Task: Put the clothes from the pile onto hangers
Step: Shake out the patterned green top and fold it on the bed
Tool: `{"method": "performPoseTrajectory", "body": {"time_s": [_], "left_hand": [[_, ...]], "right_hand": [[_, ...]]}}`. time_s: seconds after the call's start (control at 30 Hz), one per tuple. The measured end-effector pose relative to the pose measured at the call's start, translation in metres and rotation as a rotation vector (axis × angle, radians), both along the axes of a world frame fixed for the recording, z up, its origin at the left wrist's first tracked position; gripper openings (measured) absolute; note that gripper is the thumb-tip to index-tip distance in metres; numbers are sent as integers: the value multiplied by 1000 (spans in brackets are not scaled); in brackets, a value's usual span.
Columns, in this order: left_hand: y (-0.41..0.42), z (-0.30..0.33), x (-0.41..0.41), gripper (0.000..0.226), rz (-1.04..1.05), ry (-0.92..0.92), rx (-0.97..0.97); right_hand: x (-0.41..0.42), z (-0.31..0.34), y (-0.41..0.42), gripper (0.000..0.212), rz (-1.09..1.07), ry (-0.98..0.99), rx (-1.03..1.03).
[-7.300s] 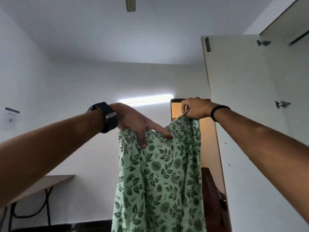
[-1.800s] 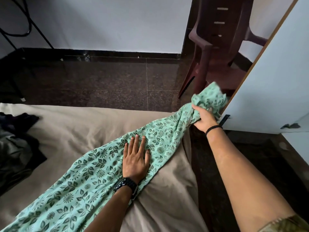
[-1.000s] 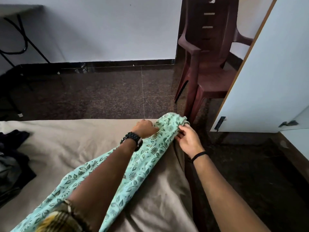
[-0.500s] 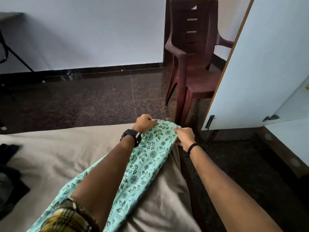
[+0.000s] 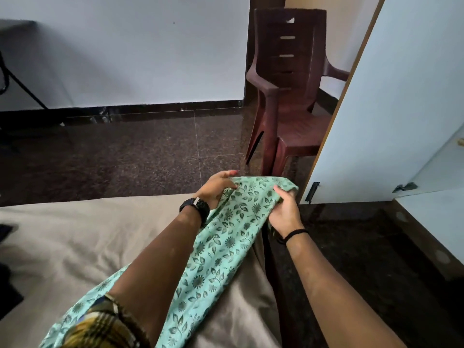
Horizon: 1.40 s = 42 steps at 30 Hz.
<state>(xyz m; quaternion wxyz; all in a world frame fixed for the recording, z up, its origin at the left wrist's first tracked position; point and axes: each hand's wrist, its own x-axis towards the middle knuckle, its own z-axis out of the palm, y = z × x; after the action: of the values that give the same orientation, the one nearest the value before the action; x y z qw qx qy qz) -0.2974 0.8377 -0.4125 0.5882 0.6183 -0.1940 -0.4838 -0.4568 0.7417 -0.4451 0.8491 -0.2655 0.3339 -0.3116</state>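
Observation:
A long mint-green garment with a dark leaf and flower print (image 5: 221,249) lies stretched diagonally over the beige bed sheet (image 5: 75,247), its far end at the bed's corner. My left hand (image 5: 217,187), with a black watch on the wrist, grips the left side of that far end. My right hand (image 5: 285,209), with a black band on the wrist, pinches the right side of the same end, thumb on top. My left forearm covers the middle of the garment. No hanger is visible.
A dark brown plastic chair (image 5: 288,96) stands just beyond the bed corner. The open white wardrobe door (image 5: 391,109) stands at the right. A dark pile of clothes (image 5: 6,285) shows at the left edge. Dark granite floor (image 5: 125,159) lies ahead.
The garment went from held up in the air to lying on the bed. Both hands moved to its far end, and over the last half second they spread that end slightly wider.

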Motion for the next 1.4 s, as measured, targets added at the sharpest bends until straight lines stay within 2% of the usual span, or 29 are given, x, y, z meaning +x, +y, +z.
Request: {"method": "performPoseTrajectory", "body": {"time_s": [0.03, 0.07, 0.13, 0.2, 0.23, 0.27, 0.3, 0.37, 0.47, 0.53, 0.57, 0.63, 0.7, 0.77, 0.83, 0.93, 1.0, 1.03, 1.1, 1.13, 1.2, 1.23, 1.3, 1.37, 1.4], "left_hand": [[-4, 0, 3, 43, 3, -37, -18], [-5, -3, 5, 44, -13, -152, 24], [-7, -7, 7, 41, -99, -537, 228], [-9, -11, 2, 34, -199, -914, 420], [-10, -13, -1, 28, -206, -1027, 459], [-11, -13, -4, 25, -168, -1064, 444], [-12, -12, -8, 23, -113, -1036, 389], [-8, -1, -18, 20, -27, -790, 236], [14, 18, -28, 21, 106, -58, 9], [45, 28, -28, 35, 203, 299, -121], [63, 29, -27, 42, 239, 390, -170], [108, 26, -25, 53, 276, 525, -272], [163, 21, -29, 64, 291, 613, -376], [216, 12, -36, 72, 347, 668, -432], [274, 1, -51, 78, 437, 709, -471], [347, -17, -69, 81, 610, 771, -368], [381, -20, -82, 70, 659, 752, -327], [393, -18, -91, 57, 661, 704, -286], [405, -22, -101, 22, 624, 651, -249], [409, -23, -106, 17, 638, 589, -200], [416, -28, -117, 27, 632, 485, -114], [419, -28, -122, 24, 623, 428, -83], [423, -29, -121, 10, 593, 396, -5], [427, -31, -122, 26, 631, 290, 101], [429, -31, -122, 32, 667, 258, 113]], "right_hand": [[-2, 5, -5, 36, 22, 29, 29], [-2, 8, -10, 37, 69, 111, 53], [-2, 11, -17, 36, 168, 257, 68], [0, 12, -20, 36, 163, 350, 52], [1, 14, -20, 34, 143, 376, 19], [1, 17, -20, 33, 127, 395, -25], [2, 21, -18, 34, 109, 423, -97], [6, 32, -9, 43, 87, 449, -238], [18, 57, 17, 54, 184, 599, -571], [21, 76, 44, 47, 289, 759, -903], [22, 84, 63, 41, 341, 801, -1038], [25, 90, 106, 38, 484, 762, -1251], [22, 86, 157, 47, 636, 597, -1480], [14, 67, 199, 55, 749, 456, -1793], [5, 38, 239, 52, 867, 395, -2066], [-9, 6, 290, 46, 1229, 497, -2113], [-9, -4, 314, 39, 1403, 627, -2078], [-9, -4, 327, 37, 1459, 610, -1994], [-8, 7, 349, 40, 1469, 516, -1563], [-4, 9, 359, 49, 1407, 445, -1287], [8, 11, 368, 60, 1243, 362, -852], [14, 10, 369, 55, 1179, 345, -660], [25, 6, 368, 29, 1108, 369, -359], [28, 1, 369, 18, 1034, 384, -301], [27, 0, 371, 20, 958, 375, -406]]}}
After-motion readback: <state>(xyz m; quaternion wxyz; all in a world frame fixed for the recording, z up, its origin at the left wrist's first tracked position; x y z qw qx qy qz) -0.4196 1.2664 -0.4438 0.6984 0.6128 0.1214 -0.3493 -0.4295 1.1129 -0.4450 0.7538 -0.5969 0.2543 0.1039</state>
